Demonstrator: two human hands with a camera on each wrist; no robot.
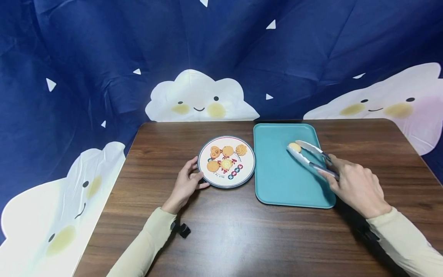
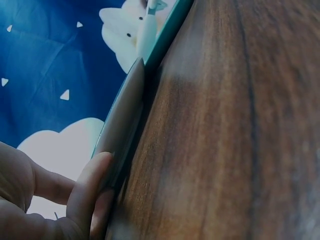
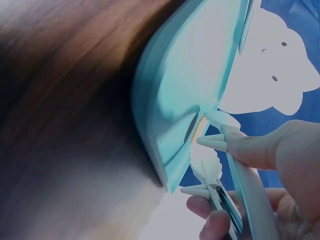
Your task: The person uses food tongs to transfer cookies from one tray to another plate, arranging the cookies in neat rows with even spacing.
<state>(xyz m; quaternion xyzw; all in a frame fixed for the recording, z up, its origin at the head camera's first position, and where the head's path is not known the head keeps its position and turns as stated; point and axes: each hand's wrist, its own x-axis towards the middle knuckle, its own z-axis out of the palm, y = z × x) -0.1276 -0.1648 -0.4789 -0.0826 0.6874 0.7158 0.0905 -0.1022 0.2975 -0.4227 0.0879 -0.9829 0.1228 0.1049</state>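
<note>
My left hand (image 1: pixel 187 182) holds the left rim of a round white plate (image 1: pixel 228 181) with a blue edge; its fingertips press the plate's outer wall in the left wrist view. Several cookies lie on the plate, among them a pretzel-shaped cookie (image 1: pixel 215 152) and a swirled one (image 1: pixel 241 150). My right hand (image 1: pixel 358 186) grips metal tongs (image 1: pixel 304 159) with dark handles. Between the tong tips sits a small round cookie (image 1: pixel 295 147), over the upper part of a teal tray (image 1: pixel 290 184). In the right wrist view, the cookie (image 3: pixel 199 129) shows edge-on between the tips.
The plate stands right beside the tray's left edge on a brown wooden table (image 1: pixel 225 238). Behind the table hangs a dark blue cloth (image 1: pixel 221 46) with white clouds and small triangles. A small black wrist camera (image 1: pixel 181 229) sits at my left cuff.
</note>
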